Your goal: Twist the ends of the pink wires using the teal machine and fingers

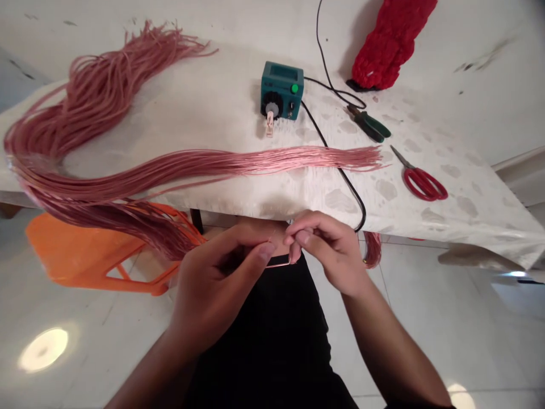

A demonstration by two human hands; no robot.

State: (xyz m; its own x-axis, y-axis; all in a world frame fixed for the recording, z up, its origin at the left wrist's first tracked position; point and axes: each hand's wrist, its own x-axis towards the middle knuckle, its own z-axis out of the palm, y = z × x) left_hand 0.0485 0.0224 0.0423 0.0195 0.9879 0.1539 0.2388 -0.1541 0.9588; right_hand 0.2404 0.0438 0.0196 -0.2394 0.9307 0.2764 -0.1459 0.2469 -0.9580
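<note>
Just in front of the table edge, my left hand (225,272) pinches the end of a thin strand between thumb and forefinger. My right hand (326,247) is closed beside it, fingertips a short gap away, also pinching. A loop of pink strand (279,264) shows below the fingertips and runs between the two hands; its fine ends are too small to make out. Behind the hands, a long bundle of pink strands (255,162) lies along the table, its cut ends to the right. A teal motor box (281,91) with a green button and a pink clip stands beyond it.
Green-handled pliers (369,125) and red-handled scissors (424,183) lie on the right of the table (383,216). A black cable (355,196) hangs over the edge. A red fuzzy object (389,45) stands at the back. An orange stool (80,255) is at the left, under the strands.
</note>
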